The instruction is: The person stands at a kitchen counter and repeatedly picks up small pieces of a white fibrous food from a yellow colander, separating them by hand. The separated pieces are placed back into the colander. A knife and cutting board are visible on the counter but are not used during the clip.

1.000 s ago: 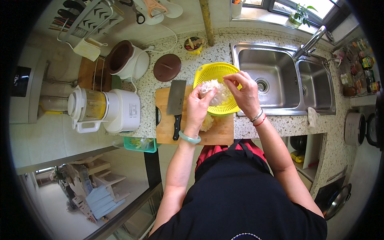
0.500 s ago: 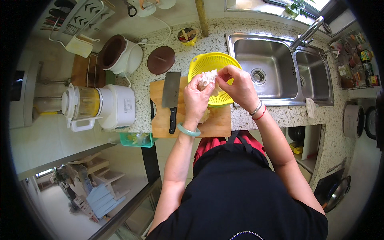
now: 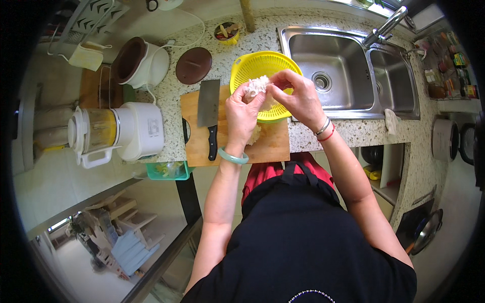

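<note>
My left hand (image 3: 241, 115) is closed around a white, frilly clump (image 3: 256, 86), its exact kind unclear, above the near part of a yellow colander (image 3: 273, 56). With thumb and forefinger pinched, my right hand (image 3: 302, 100) picks at the clump's right edge. More pale pieces show in the colander below my hands. A pale frilly piece (image 3: 254, 135) lies on the wooden cutting board (image 3: 273, 144), partly behind my left hand. On the board's left side rests a cleaver (image 3: 209, 106) with a black handle, touched by neither hand.
Right of the colander is a steel double sink (image 3: 328, 65) with a faucet (image 3: 386, 28). A white blender base (image 3: 144, 129), a white pot (image 3: 151, 63) and a brown lid (image 3: 194, 65) stand to the left. A green bin (image 3: 166, 170) hangs below the counter edge.
The whole view has shifted slightly, so the counter sits higher in the picture. My right fingertips have tightened into a pinch at the clump. The left hand keeps its hold.
</note>
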